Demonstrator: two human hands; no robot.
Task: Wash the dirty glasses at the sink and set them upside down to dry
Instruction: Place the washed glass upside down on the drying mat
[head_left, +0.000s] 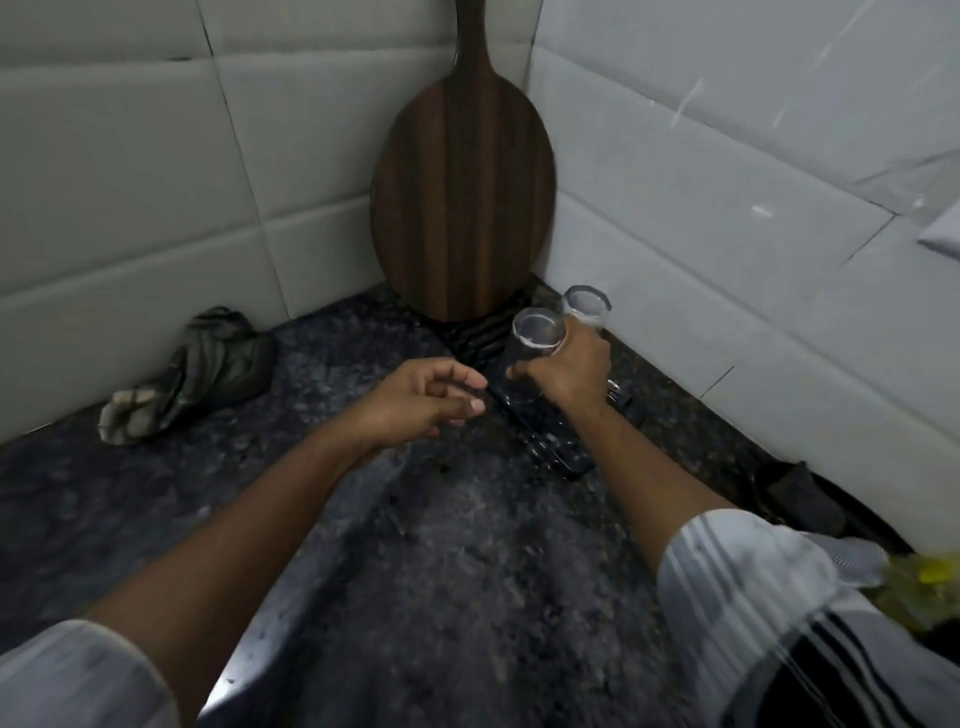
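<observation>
My right hand (569, 371) grips the glass (530, 358), left hand (426, 397) loosely open; I should lower it rim-down gently beside the other glass (587, 306).

dark brown striped oval wooden board (462, 182) | speckled dark grey stone bench (415, 545) | olive-green crumpled cloth with checked edge (192, 374) | white glossy wall tiles (130, 182) | white black-striped sleeve (779, 613)

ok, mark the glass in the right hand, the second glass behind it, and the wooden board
clear drinking glass held in the right hand (535, 335): head view, on its upturned base.
second clear glass behind it (587, 304): head view, on its top end.
dark oval wooden cutting board (462, 192): head view, on the middle of its face.
</observation>
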